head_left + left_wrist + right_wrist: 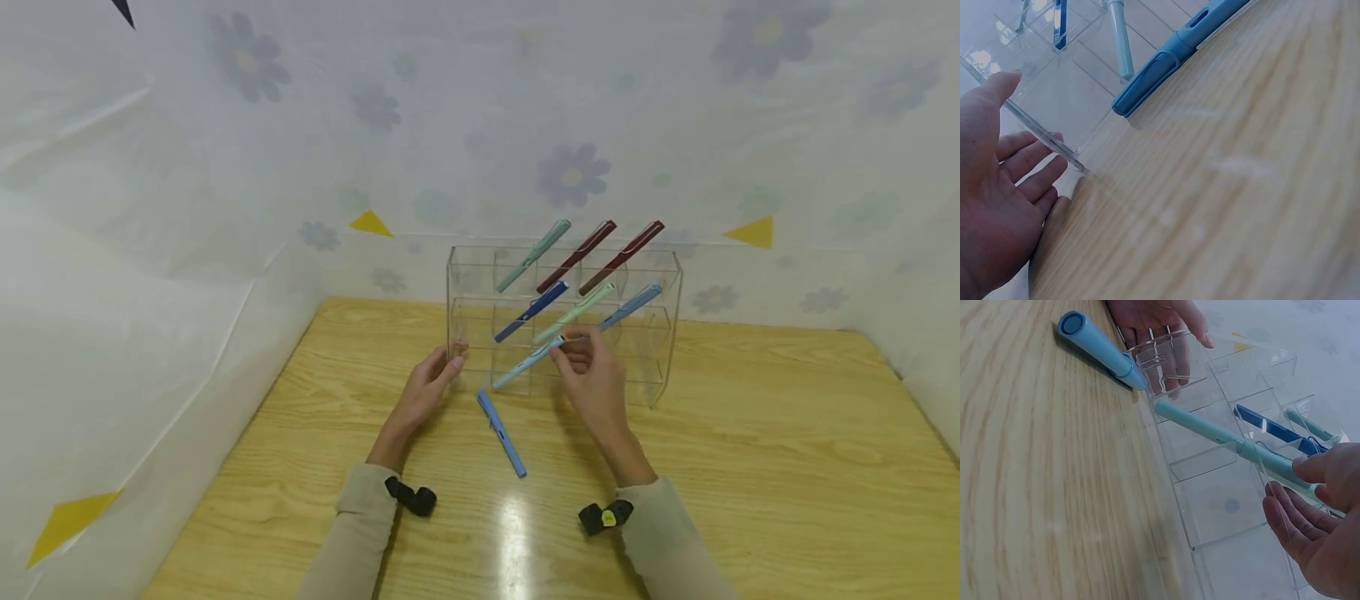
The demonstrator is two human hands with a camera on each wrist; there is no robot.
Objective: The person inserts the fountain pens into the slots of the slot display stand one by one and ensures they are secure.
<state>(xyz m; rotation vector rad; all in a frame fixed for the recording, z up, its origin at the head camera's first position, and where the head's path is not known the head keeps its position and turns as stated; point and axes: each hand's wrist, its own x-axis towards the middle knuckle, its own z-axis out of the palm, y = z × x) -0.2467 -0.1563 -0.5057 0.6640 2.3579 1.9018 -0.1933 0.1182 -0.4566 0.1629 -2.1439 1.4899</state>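
A clear acrylic pen rack [472, 333] with tiered compartments stands on the table. My left hand [427, 385] is at its left side panel, fingers loosely extended and thumb near the front edge; in the left wrist view the palm [997, 212] faces the panel, gripping nothing. My right hand [597, 379] pinches the upper end of a light blue pen [525, 364], which slants in the bottom tier. In the right wrist view, the thumb lies on this pen [1200, 427] while the other fingers [1297, 515] are spread below it. A blue pen [502, 435] lies on the table before the rack.
The middle tier holds a dark blue pen [531, 312], a pale green pen [576, 312] and a blue pen [632, 306]. Above them lean a teal pen [534, 255] and two dark red pens, one at the right [622, 257]. A flowered sheet [480, 125] hangs behind the table [787, 467].
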